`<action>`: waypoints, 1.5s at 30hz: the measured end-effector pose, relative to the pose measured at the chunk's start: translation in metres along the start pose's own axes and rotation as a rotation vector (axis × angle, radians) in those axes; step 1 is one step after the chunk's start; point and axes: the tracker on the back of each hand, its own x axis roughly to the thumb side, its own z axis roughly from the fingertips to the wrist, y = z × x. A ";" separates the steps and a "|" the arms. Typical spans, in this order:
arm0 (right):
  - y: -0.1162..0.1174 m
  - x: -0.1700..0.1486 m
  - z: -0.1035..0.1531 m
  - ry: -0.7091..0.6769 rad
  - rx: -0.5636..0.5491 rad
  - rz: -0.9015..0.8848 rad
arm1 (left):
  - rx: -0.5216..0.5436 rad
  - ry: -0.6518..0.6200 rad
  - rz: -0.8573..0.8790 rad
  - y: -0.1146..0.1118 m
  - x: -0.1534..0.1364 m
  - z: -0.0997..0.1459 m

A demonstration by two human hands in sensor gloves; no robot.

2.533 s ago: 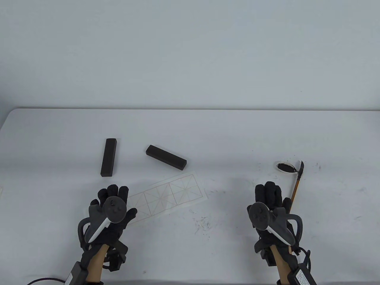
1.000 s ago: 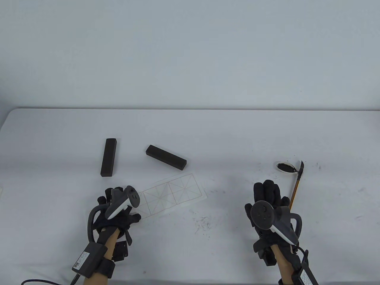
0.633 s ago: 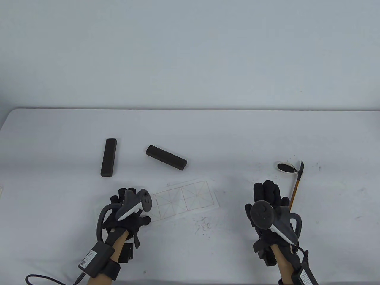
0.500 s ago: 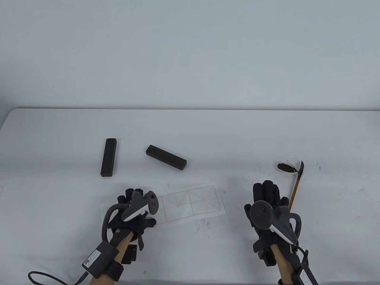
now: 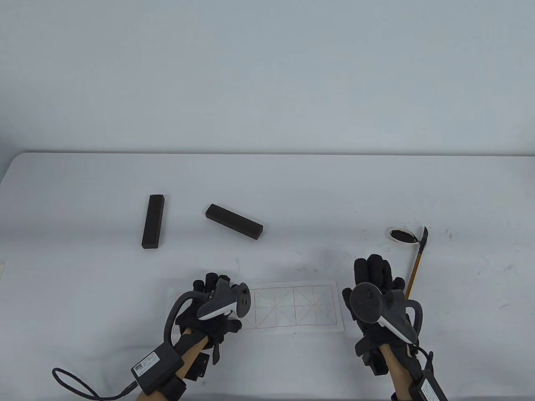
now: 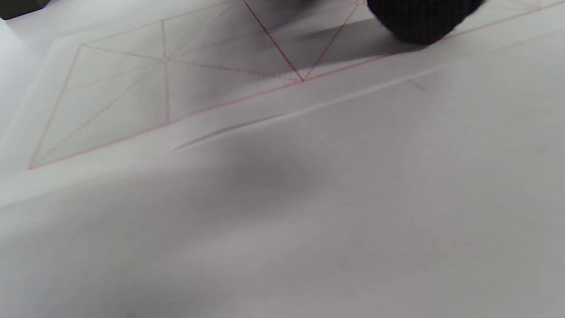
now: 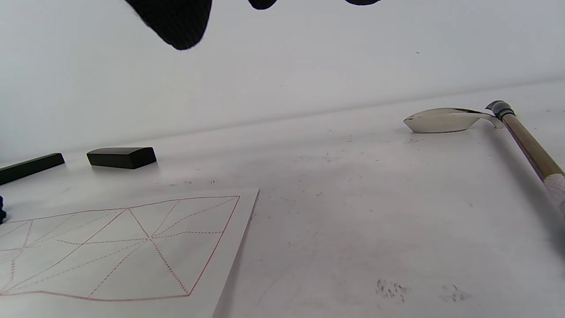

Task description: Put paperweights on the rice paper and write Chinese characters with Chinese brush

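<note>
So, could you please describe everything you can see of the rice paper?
The rice paper is a thin white rectangular sheet printed with a red grid of squares crossed by dotted guide lines. It lies flat and unmarked on the table, long side across, between both hands. The left hand rests on its left end; no paperweight sits on it.

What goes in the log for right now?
left hand touches red-gridded rice paper | right hand idle | two dark paperweights unplaced
</note>
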 end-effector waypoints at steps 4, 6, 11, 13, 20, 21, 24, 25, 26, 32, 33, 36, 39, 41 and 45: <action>0.000 0.001 0.000 -0.002 0.003 0.000 | 0.001 -0.020 -0.004 -0.002 0.005 0.002; 0.000 0.001 0.000 -0.004 0.005 0.000 | 0.000 -0.028 -0.005 -0.003 0.006 0.003; 0.000 0.001 0.000 -0.003 0.009 0.002 | -0.001 -0.034 -0.001 -0.004 0.007 0.004; 0.000 0.001 0.000 -0.002 0.009 0.001 | -0.001 -0.035 0.003 -0.004 0.007 0.004; 0.000 0.001 0.000 -0.001 0.010 -0.003 | -0.006 -0.037 0.005 -0.003 0.007 0.005; 0.000 0.001 0.000 -0.001 0.010 -0.003 | -0.005 -0.037 0.005 -0.003 0.007 0.005; 0.000 0.000 0.000 -0.001 0.010 -0.006 | -0.010 -0.042 0.010 -0.003 0.006 0.006; 0.000 0.000 0.000 -0.001 0.010 -0.006 | -0.012 -0.047 0.015 -0.002 0.006 0.006; 0.000 0.000 0.000 -0.001 0.009 -0.009 | -0.012 -0.057 0.034 -0.001 0.004 0.007; -0.001 -0.001 0.000 -0.002 0.002 -0.016 | 0.069 -0.056 0.186 0.019 -0.020 0.021; 0.000 0.000 0.000 -0.003 0.002 -0.016 | 0.088 -0.047 0.197 0.023 -0.025 0.023; 0.000 0.000 0.000 -0.007 0.003 -0.012 | 0.144 0.015 0.248 0.038 -0.047 0.029; 0.000 0.001 0.000 -0.010 0.004 -0.010 | 0.173 0.109 0.346 0.052 -0.077 0.030; 0.000 0.001 0.000 -0.011 0.004 -0.009 | 0.194 0.182 0.407 0.061 -0.097 0.028; 0.000 0.001 0.001 -0.017 0.000 -0.017 | 0.209 0.363 0.515 0.081 -0.145 0.017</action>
